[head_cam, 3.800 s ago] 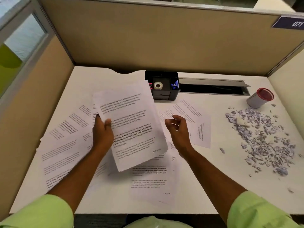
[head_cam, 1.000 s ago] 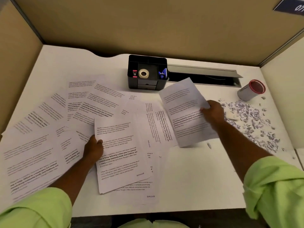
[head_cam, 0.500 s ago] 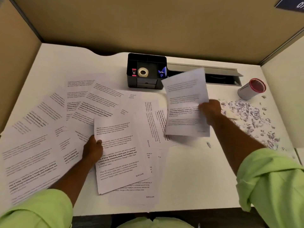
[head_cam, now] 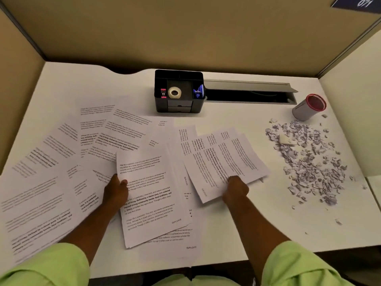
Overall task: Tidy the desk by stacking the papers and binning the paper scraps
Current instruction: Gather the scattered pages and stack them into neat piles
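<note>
At a cubicle's white surface (head_cam: 237, 228), printed papers (head_cam: 61, 162) lie fanned and overlapping across the left half, none yet squared into one stack. Left to right: the left hand (head_cam: 115, 193) grips the left edge of a thin sheaf (head_cam: 150, 199), thumb curled onto the top page and fingers hidden beneath; the right hand (head_cam: 236, 188) pinches the near edge of two or three skewed sheets (head_cam: 224, 159), its fingers tucked under them. A black desk organiser (head_cam: 179, 90) holding a tape roll (head_cam: 174, 92) stands behind, and further right the torn paper scraps (head_cam: 309, 162) remain spread beside a tipped red-rimmed cup (head_cam: 308, 108). Risks, by judgement: the loosely pinched right-hand sheets could splay or slip as they are brought across to the sheaf, since their edges are unaligned; a wide swing of them could fan the light scraps further over the surface or off its front edge.
</note>
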The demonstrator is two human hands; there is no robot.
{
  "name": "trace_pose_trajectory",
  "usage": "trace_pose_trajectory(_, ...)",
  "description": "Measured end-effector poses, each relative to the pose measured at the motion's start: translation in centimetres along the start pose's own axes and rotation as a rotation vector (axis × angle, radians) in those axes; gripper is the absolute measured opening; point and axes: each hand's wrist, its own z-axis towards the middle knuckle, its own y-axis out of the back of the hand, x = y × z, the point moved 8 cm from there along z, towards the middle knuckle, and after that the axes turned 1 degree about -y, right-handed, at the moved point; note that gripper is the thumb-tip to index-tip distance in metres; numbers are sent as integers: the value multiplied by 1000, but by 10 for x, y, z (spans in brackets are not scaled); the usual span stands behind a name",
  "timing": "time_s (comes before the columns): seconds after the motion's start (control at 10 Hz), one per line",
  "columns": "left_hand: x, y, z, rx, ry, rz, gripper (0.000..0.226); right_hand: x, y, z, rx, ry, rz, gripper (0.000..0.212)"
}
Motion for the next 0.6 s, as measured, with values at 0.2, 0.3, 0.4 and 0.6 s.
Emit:
trace_pose_trajectory(0.2, 4, 0, 4, 3, -15, -4, 32, 28, -20, -4, 40, 46, -149, 41)
trace_pose_trajectory(0.3, 7, -1, 6, 12, -8, -12, 31, 43, -30, -16, 60, 62, -298, 45)
trace_pose_trajectory(0.4, 7, -2, 9, 20, -2, -7, 32, 52, -43, -12, 87, 35, -309, 46)
trace_pose_trajectory(0.6, 11, -4, 13, 21, 10, -9, 34, 60, -52, -9, 31, -158, -184, 81)
